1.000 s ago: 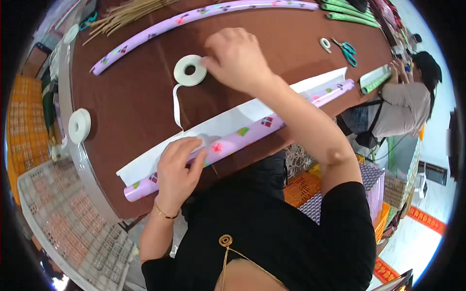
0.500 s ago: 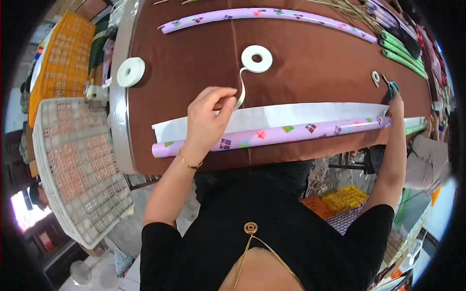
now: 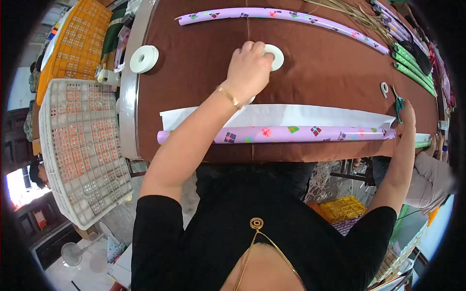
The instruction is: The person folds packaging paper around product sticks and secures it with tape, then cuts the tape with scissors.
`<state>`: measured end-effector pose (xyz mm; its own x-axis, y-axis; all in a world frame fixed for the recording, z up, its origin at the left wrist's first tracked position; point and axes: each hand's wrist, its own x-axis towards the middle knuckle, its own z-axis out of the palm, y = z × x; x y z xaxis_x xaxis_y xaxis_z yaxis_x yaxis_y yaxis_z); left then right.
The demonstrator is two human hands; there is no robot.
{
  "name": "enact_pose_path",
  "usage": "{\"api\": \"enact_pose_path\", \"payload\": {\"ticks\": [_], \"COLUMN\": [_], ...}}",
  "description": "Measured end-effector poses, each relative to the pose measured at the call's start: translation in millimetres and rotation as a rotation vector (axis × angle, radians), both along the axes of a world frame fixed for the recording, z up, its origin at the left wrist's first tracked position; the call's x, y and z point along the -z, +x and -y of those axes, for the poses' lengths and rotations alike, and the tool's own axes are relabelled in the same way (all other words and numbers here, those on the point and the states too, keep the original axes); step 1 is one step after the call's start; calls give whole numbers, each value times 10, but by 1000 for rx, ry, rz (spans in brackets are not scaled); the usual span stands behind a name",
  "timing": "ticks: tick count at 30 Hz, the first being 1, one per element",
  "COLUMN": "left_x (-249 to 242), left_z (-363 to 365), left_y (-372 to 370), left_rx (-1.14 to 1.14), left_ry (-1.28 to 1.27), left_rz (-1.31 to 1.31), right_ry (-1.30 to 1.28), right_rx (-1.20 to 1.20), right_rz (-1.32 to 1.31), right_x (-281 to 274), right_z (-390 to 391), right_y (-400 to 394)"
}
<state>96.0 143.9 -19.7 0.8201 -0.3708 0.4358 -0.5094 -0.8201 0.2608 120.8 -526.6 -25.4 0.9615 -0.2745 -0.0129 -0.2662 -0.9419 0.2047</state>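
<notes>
My left hand (image 3: 250,68) is at the white tape roll (image 3: 277,57) on the brown cloth, its fingers curled over the roll's left side. Below it lies a purple patterned roll (image 3: 303,133) of wrapping paper, with a strip of its white underside (image 3: 310,114) spread along the far edge. My right hand (image 3: 407,115) is near the right end of this roll, closed at the teal handles of the scissors (image 3: 399,104). A small white ring (image 3: 384,89) lies beside the scissors.
Another white roll (image 3: 144,59) rests at the table's left edge. A second purple roll (image 3: 286,18) lies at the back, green rolls (image 3: 412,72) at the right. White (image 3: 87,150) and orange crates (image 3: 77,43) stand left. A co-worker's legs (image 3: 427,177) show at right.
My left hand has moved up and right from the paper's edge to the tape roll. The pulled tape strip is now mostly hidden. The view has shifted slightly.
</notes>
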Motion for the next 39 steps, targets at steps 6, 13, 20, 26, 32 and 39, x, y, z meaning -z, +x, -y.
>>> {"api": "enact_pose_path", "payload": {"ticks": [6, 13, 20, 26, 32, 39], "left_x": [-145, -28, -366, -572, -505, -497], "left_z": [-35, -165, -559, -892, -1194, -1393], "left_y": [37, 165, 47, -276, -383, -520], "left_rx": [82, 118, 122, 131, 207, 189], "left_ry": [205, -76, -1140, -1431, -1607, -1591], "left_rz": [-195, -102, -761, -817, -765, -690], "right_ry": [116, 932, 1649, 1753, 1711, 1741], "right_rx": [240, -175, -168, -134, 12, 37], "right_rz": [-70, 502, 332, 68, -102, -40], "right_x": [-65, -490, -497, -359, -321, -248], "right_z": [251, -1492, -4521, -5189, -5267, -5275], "right_y": [-106, -522, -1237, -1162, -1066, -1078]}}
